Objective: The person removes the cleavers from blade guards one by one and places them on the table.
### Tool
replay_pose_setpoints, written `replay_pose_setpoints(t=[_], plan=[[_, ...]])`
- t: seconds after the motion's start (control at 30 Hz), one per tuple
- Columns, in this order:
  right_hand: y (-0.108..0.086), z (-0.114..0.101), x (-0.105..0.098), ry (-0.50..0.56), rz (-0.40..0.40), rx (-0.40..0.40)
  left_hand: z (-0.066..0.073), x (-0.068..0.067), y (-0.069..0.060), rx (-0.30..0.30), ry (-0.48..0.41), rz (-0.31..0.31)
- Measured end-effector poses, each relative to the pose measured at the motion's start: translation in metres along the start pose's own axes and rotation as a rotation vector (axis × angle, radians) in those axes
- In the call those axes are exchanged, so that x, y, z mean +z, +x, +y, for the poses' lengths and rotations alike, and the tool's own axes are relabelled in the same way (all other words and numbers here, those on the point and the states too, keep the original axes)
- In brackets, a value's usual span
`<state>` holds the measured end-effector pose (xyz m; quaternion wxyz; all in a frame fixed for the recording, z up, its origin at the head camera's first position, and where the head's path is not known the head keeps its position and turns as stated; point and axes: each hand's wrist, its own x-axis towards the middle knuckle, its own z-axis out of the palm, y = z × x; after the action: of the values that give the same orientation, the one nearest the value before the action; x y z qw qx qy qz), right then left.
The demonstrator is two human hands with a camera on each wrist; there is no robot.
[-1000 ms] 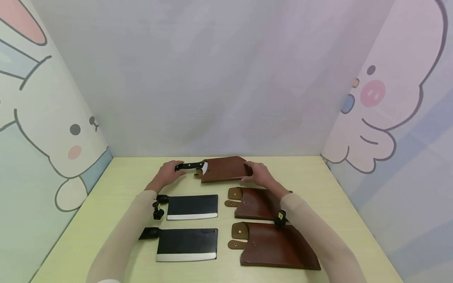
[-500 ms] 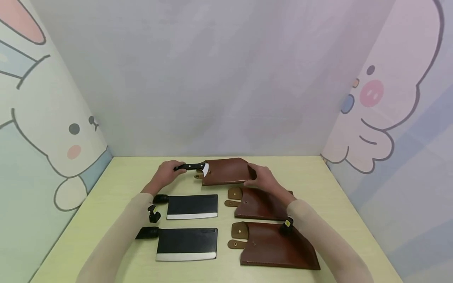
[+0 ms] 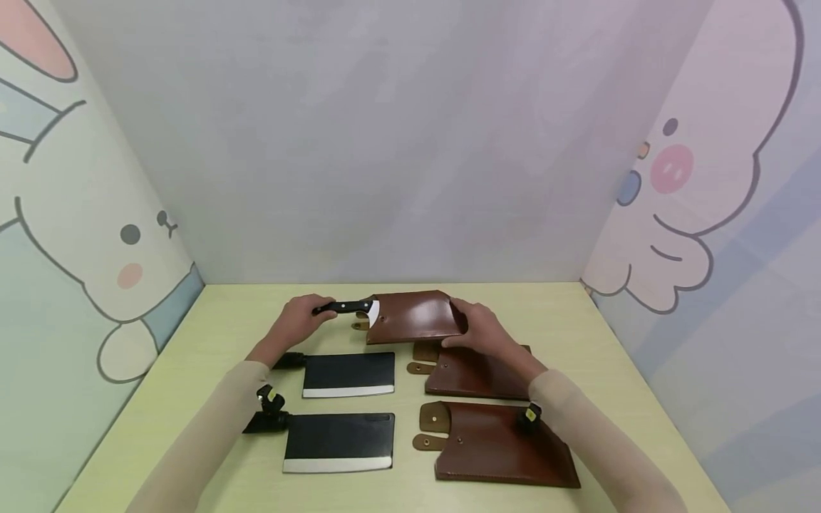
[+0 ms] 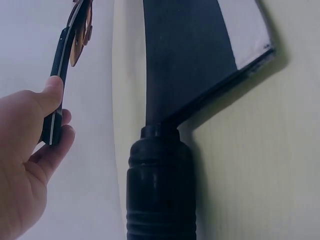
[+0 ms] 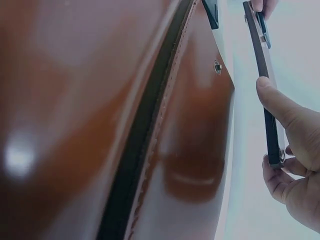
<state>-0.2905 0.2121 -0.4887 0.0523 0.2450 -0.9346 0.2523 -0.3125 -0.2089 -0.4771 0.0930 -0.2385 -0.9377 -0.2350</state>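
At the far side of the table, a knife with a riveted black handle (image 3: 346, 306) has its blade inside a brown leather sheath (image 3: 415, 318); only the silver heel of the blade (image 3: 374, 313) shows. My left hand (image 3: 298, 322) pinches the end of the handle, thumb on one side and fingers on the other, as the left wrist view also shows of the handle (image 4: 56, 92). The sheath's right end is gripped between thumb and fingers of my right hand (image 3: 484, 330). In the right wrist view the sheath (image 5: 265, 85) is seen edge-on, raised off the table.
Two black cleavers (image 3: 349, 374) with silver edges lie on the left, one nearer me (image 3: 340, 442). Two more brown sheaths lie on the right, a middle one (image 3: 471, 374) and a front one (image 3: 500, 445), with straps and snaps facing left. A pale wall (image 3: 398, 178) closes the back.
Both hands have brought the sheathed knife slightly toward me, its right end more, so it now overlaps the middle sheath's upper edge. Both grips stay the same.
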Motion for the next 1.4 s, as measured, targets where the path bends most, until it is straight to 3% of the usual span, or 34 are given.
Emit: replay_pose_setpoints(t=[0.33, 0.77, 1.07, 1.4], plan=[[-0.010, -0.002, -0.003, -0.070, 0.027, -0.025, 0.003, 0.001, -0.006, 0.004, -0.018, 0.011], [-0.017, -0.003, -0.005, -0.026, -0.025, 0.009, 0.006, -0.001, -0.005, 0.103, 0.017, 0.078], [-0.021, -0.004, -0.009, -0.022, -0.038, 0.024, 0.003, -0.004, -0.010, 0.115, 0.009, 0.118], [-0.020, -0.004, -0.010, -0.022, 0.016, 0.001, 0.000, -0.008, -0.011, 0.087, 0.012, 0.184]])
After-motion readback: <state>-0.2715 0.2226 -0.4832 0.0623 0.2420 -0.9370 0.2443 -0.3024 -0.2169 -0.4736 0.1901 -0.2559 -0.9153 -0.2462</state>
